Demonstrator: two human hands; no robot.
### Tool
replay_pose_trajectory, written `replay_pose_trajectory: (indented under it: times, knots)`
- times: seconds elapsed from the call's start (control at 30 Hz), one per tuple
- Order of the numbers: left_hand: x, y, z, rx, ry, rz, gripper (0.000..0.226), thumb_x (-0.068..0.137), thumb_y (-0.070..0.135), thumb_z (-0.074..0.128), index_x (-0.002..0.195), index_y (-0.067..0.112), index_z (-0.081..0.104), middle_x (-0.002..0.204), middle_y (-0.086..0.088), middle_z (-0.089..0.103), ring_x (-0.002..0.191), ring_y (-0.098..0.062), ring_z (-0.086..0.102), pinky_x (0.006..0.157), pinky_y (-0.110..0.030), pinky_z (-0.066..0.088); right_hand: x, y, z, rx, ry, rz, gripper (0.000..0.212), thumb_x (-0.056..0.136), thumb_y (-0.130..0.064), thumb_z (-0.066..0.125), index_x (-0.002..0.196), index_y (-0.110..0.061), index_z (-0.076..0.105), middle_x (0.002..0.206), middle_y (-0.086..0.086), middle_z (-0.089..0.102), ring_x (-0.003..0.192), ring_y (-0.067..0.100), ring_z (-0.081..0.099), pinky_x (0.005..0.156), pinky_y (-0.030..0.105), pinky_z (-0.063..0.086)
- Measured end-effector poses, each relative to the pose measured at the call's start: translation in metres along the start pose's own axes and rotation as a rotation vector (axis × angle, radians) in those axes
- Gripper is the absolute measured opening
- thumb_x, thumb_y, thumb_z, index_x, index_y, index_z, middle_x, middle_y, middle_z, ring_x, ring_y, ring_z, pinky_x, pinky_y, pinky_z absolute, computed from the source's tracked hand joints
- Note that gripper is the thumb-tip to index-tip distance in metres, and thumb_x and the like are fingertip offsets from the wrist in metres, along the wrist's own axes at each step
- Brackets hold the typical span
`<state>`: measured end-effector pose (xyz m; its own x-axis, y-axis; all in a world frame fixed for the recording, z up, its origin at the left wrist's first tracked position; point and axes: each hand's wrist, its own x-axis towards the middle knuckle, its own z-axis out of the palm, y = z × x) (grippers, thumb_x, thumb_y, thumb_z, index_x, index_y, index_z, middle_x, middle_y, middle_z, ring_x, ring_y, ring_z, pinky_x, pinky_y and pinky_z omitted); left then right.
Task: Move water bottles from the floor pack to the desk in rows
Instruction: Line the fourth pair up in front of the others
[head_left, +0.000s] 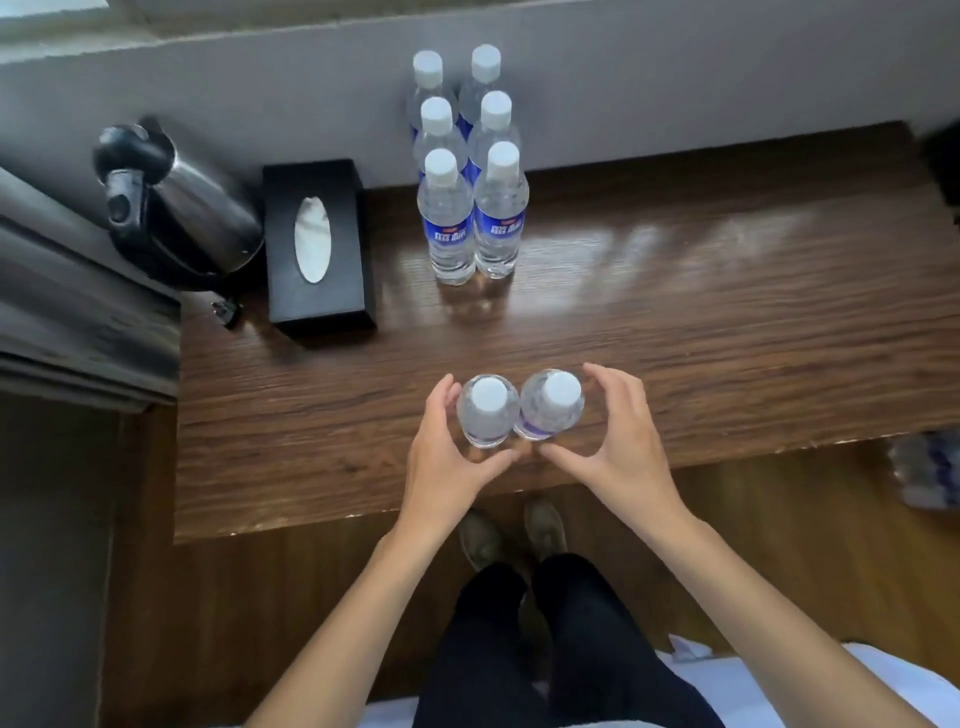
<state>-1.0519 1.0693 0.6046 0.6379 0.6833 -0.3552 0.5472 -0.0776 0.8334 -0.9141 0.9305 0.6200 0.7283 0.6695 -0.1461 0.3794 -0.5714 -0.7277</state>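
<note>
A dark wood-grain table (675, 322) fills the middle of the view. At its left end stand a steel kettle (192, 208) and, just beside it, a black tissue box (317, 244). Six water bottles (470, 171) stand upright in two rows of three at the far edge. The floor pack (930, 470) shows at the right edge, blurred. Near the front edge, the left hand (452, 457) curls around the left bottle (487, 413) and the right hand (618, 431) around the right bottle (551, 405), the two bottles touching.
</note>
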Motion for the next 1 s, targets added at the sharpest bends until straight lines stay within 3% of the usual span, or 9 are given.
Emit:
replay_pose_trajectory:
  times: [0.03,0.1,0.17,0.33,0.43,0.57,0.8,1.0]
  knots:
    - [0.001,-0.008,0.005,-0.01,-0.006,-0.007,0.108,0.062,0.031,0.092,0.149,0.024,0.029,0.147,0.01,0.047,0.135,-0.006,0.043,0.104,-0.015,0.034,-0.003,0.007,0.005,0.025,-0.011,0.043,0.09,0.064,-0.048,0.081,0.139,-0.023,0.038,0.134,-0.007,0.041,0.125,0.005,0.041,0.101,0.022,0.036]
    - [0.003,-0.02,0.013,-0.043,-0.019,0.0,0.105,0.062,0.028,0.092,0.148,0.021,0.031,0.143,0.011,0.051,0.131,-0.005,0.045,0.095,0.0,0.033,-0.006,0.019,0.015,0.097,-0.037,0.115,0.093,0.064,-0.048,0.081,0.141,-0.023,0.036,0.136,-0.007,0.044,0.125,0.004,0.042,0.101,0.022,0.036]
    - [0.005,-0.031,0.021,-0.065,0.0,0.018,0.099,0.063,0.027,0.091,0.146,0.022,0.036,0.139,0.01,0.055,0.128,-0.005,0.049,0.088,0.003,0.036,-0.006,0.03,0.024,0.159,-0.063,0.136,0.089,0.065,-0.043,0.083,0.14,-0.023,0.038,0.136,-0.007,0.048,0.124,0.004,0.046,0.1,0.022,0.037]
    - [0.01,-0.049,0.038,-0.091,0.114,0.089,0.084,0.065,0.036,0.087,0.137,0.021,0.046,0.135,0.009,0.059,0.125,-0.008,0.056,0.103,-0.029,0.048,0.0,0.054,0.042,0.233,-0.072,0.101,0.073,0.07,-0.03,0.084,0.132,-0.026,0.047,0.132,-0.006,0.054,0.119,0.006,0.052,0.096,0.023,0.044]
    - [0.013,-0.061,0.043,-0.125,0.152,0.075,0.084,0.066,0.032,0.088,0.138,0.023,0.045,0.133,0.013,0.06,0.124,-0.003,0.056,0.104,-0.027,0.047,0.006,0.062,0.051,0.251,-0.061,0.065,0.065,0.073,-0.024,0.082,0.13,-0.022,0.051,0.128,-0.006,0.056,0.116,0.006,0.053,0.089,0.013,0.044]
    - [0.012,-0.075,0.055,-0.103,0.206,0.082,0.07,0.069,0.021,0.088,0.128,0.015,0.051,0.126,0.008,0.065,0.119,-0.004,0.06,0.104,-0.034,0.05,0.008,0.073,0.059,0.285,-0.072,-0.013,0.059,0.074,-0.02,0.08,0.127,-0.022,0.053,0.12,-0.009,0.053,0.114,0.008,0.055,0.083,0.015,0.048]
    - [0.013,-0.083,0.066,-0.079,0.28,0.142,0.075,0.065,0.036,0.088,0.129,0.019,0.051,0.122,0.011,0.066,0.115,-0.005,0.063,0.098,-0.038,0.054,0.011,0.088,0.069,0.294,-0.024,-0.09,0.063,0.073,-0.024,0.081,0.129,-0.022,0.053,0.119,-0.005,0.056,0.106,0.006,0.057,0.081,0.017,0.052]
    - [0.017,-0.089,0.071,-0.057,0.303,0.162,0.071,0.072,0.031,0.085,0.133,0.021,0.049,0.127,0.011,0.064,0.12,-0.006,0.06,0.102,-0.037,0.052,0.015,0.094,0.079,0.266,0.012,-0.101,0.061,0.072,-0.028,0.081,0.127,-0.024,0.054,0.114,-0.005,0.053,0.102,0.01,0.058,0.087,0.039,0.056]
